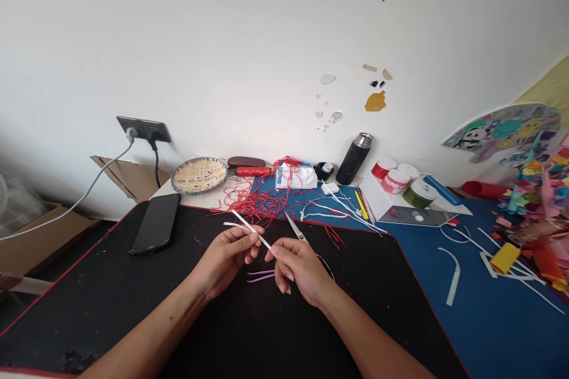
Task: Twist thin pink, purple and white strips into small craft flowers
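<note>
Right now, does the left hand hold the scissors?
No, the left hand pinches a white strip; the scissors are in the right hand.

The one head-worn view looks forward and down from just above the person's forearms [146,325], close over the black desk mat [80,302], its far edge near mid-frame, while the white wall [267,41] fills the upper half.

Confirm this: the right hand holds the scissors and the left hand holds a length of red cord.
One point is wrong: the head view shows the left hand holding a white strip, not red cord. The rest stands: the right hand holds the scissors.
</note>
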`<state>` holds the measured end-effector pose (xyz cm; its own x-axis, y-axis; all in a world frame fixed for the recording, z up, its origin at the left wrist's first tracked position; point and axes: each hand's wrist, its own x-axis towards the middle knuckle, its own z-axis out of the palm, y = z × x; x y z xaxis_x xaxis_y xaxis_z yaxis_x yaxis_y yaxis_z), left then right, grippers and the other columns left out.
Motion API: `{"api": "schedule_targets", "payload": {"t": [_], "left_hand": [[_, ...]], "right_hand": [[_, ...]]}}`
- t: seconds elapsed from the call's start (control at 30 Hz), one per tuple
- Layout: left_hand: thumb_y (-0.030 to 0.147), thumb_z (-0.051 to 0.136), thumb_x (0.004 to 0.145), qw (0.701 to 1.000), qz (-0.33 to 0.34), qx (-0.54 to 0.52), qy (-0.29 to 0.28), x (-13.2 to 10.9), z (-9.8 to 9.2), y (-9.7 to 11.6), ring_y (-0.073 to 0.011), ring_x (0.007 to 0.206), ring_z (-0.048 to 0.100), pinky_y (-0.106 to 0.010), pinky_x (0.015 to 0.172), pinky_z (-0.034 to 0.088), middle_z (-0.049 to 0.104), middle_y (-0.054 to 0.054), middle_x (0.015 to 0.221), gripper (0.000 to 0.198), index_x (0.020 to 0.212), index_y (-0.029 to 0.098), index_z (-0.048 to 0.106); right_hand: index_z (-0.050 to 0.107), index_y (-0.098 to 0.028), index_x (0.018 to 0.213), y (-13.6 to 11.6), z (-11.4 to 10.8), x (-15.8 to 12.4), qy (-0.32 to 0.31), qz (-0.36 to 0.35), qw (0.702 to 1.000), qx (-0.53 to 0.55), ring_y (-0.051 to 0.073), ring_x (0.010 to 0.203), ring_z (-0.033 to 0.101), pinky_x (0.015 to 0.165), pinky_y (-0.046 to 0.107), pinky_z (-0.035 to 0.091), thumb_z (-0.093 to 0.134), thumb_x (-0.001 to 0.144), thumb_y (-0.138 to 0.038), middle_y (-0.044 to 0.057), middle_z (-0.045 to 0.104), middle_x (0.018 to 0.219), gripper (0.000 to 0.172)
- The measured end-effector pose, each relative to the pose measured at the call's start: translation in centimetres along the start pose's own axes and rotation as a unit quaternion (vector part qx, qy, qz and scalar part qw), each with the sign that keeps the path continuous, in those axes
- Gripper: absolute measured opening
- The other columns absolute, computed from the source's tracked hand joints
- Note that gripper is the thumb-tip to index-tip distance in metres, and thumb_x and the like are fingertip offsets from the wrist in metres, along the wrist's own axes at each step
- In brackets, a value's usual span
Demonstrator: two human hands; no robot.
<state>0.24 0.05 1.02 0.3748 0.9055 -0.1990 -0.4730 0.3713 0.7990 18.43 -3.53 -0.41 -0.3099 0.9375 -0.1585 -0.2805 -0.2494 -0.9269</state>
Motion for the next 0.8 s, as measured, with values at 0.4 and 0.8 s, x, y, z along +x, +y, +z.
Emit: {"api": "schedule_targets", "payload": {"t": [0.4,0.8], "left_hand": [[0.029,0.099,0.062,1.000,-0.002,-0.005,0.014,-0.2,0.7,-1.1,-0.0093,0.054,0.056,-0.018,0.048,0.042,0.068,-0.003,0.064,0.035,0.088,0.011,0.083],[0.030,0.096,0.067,0.999,0.027,0.023,0.025,0.0,0.1,-0.2,-0.0088,0.055,0.054,-0.018,0.047,0.040,0.067,-0.003,0.065,0.032,0.084,0.009,0.082]], "right_hand": [[0.067,-0.016,0.079,-0.4,0.2,-0.1,0.025,-0.006,0.999,-0.024,0.009,0.031,0.045,0.035,0.019,0.032,0.069,0.086,-0.050,-0.012,0.035,0.038,0.034],[0.071,-0.014,0.091,-0.4,-0.2,-0.1,0.010,-0.001,1.000,-0.015,0.010,0.036,0.052,0.037,0.019,0.033,0.070,0.088,-0.057,-0.009,0.046,0.045,0.044]]}}
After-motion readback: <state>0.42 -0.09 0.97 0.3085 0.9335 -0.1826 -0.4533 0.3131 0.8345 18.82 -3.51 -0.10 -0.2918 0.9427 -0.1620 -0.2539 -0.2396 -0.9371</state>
